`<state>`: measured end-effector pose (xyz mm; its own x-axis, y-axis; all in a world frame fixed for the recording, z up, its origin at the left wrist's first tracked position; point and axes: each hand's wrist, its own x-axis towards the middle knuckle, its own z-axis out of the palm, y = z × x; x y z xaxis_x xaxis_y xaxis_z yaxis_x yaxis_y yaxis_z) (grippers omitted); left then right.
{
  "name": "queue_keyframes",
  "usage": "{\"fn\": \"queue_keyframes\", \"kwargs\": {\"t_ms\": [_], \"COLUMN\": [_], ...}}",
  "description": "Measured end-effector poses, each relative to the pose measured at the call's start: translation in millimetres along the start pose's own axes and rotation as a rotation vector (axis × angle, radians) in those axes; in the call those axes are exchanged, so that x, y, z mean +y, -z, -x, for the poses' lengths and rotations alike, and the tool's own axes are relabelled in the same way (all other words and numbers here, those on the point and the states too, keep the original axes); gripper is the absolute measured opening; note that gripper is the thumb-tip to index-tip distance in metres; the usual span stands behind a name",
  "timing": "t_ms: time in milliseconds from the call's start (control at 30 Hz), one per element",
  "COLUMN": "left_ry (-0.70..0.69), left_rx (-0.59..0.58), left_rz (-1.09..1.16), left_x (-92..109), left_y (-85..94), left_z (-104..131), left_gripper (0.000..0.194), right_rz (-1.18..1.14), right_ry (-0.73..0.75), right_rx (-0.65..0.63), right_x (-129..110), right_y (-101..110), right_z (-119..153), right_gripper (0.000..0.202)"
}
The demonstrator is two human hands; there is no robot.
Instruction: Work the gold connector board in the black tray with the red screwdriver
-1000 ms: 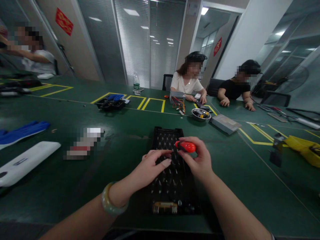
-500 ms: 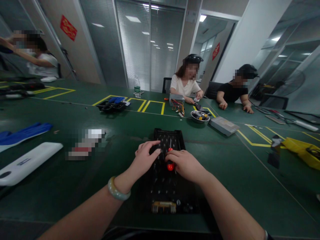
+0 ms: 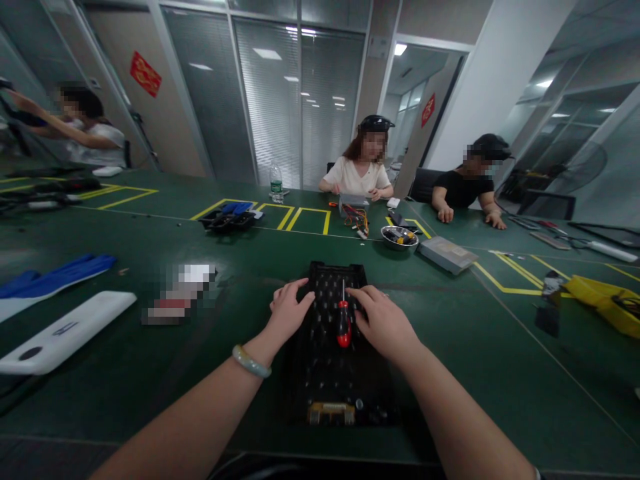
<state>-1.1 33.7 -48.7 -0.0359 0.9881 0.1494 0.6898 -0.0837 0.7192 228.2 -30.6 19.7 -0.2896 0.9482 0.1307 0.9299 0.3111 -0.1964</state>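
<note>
head view: a screwdriver [image 3: 343, 319] is laid on a black panel [image 3: 334, 373].
it was gripped by the right hand [image 3: 383, 321] a second ago; now it is released, lying between the hands. left hand [image 3: 289, 309] and right are spread flat, empty, on the panel.

Faces: the three people at the table are blurred out.
Blurred patch [image 3: 179, 293]: the object on the green table [image 3: 150, 373] is pixelated, unreadable.
Black panel [image 3: 335, 380]: both hands cover parts of its far end.
Forearms: cut off by the bottom edge.
Yellow bag [image 3: 607, 300]: cut by the right edge.
</note>
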Motion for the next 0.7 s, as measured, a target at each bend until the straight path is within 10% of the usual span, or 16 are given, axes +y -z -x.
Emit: {"fn": "queue_keyframes", "kwargs": {"t_ms": [200,700], "left_ry": [0.073,0.158], "left_rx": [-0.019,-0.050], "left_rz": [0.034,0.141], "left_x": [-8.1,-5.4], "left_y": [-6.9,0.2], "left_z": [-12.6,-12.4], "left_gripper": [0.047,0.052], "right_rz": [0.035,0.004], "right_ry": [-0.397,-0.465], "right_rx": [-0.083,-0.155], "right_x": [15.3,60.4], "right_y": [-17.1,-20.1], "right_z": [1.4,21.6], "right_gripper": [0.044,0.040]}}
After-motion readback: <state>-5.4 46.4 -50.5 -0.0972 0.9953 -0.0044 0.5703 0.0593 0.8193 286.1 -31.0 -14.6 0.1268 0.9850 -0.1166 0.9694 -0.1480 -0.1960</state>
